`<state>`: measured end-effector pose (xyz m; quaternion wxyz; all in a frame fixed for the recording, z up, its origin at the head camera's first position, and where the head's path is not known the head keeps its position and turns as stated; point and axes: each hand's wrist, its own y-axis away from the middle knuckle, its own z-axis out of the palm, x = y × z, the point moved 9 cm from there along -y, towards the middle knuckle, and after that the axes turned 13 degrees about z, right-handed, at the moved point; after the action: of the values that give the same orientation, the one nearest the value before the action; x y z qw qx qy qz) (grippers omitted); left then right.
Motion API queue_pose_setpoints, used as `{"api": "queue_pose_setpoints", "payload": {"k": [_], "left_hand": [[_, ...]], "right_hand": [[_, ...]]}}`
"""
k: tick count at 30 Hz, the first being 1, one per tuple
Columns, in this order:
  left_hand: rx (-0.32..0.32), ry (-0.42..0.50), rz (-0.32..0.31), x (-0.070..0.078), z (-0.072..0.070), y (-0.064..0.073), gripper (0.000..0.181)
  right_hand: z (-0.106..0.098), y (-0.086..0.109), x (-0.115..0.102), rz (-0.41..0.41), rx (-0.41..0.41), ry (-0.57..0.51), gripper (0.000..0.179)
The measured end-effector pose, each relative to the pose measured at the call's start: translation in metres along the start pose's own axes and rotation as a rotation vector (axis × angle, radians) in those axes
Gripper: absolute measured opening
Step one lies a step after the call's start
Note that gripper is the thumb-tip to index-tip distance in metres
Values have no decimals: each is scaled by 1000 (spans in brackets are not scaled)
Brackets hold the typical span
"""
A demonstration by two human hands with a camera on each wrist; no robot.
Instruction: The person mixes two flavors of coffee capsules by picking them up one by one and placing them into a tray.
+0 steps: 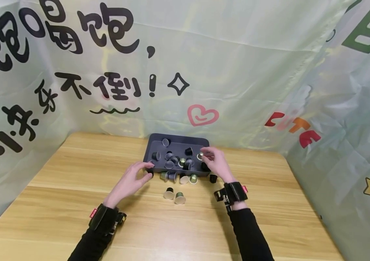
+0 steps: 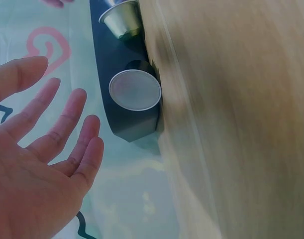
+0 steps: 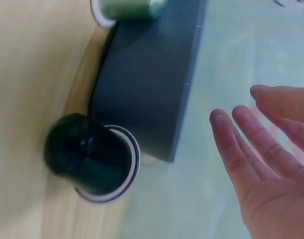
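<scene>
My left hand [image 1: 131, 182] is beside the front left corner of a dark grey tray [image 1: 178, 139], its fingers spread and holding nothing. In the left wrist view, a coffee capsule [image 2: 135, 89] with its pale lid facing the camera lies by the tray wall. My right hand [image 1: 218, 164] is over the tray's right end. Its thumb and fingers are bent but apart, and a pale-rimmed capsule [image 1: 200, 156] shows right at the fingertips. Nothing appears between those fingers in the right wrist view. Several capsules [image 1: 169, 165] lie scattered inside the tray.
Along the tray's front wall lie several capsules [image 1: 193, 178], with a black capsule [image 1: 213, 178] off its right corner. Two more stand nearer on the wooden table [image 1: 172, 232], a black-based one [image 1: 169, 194] and a green one [image 1: 180, 198]. Printed cloth [image 1: 237, 72] hangs behind.
</scene>
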<state>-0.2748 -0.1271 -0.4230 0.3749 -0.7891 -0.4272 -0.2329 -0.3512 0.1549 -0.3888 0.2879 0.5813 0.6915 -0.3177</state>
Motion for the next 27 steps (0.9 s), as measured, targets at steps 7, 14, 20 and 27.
{"api": "queue_pose_setpoints", "payload": {"k": [7, 14, 20, 27], "left_hand": [[-6, -19, 37, 6, 2, -1, 37], [-11, -26, 50, 10, 5, -1, 36], [-28, -25, 94, 20, 7, -2, 37], [-81, -10, 167, 36, 16, -4, 37]], "right_hand": [[-19, 39, -2, -127, 139, -14, 26], [-24, 57, 7, -131, 228, 11, 24], [-25, 60, 8, -151, 252, 18, 23], [-28, 62, 12, -128, 253, 8, 25]]}}
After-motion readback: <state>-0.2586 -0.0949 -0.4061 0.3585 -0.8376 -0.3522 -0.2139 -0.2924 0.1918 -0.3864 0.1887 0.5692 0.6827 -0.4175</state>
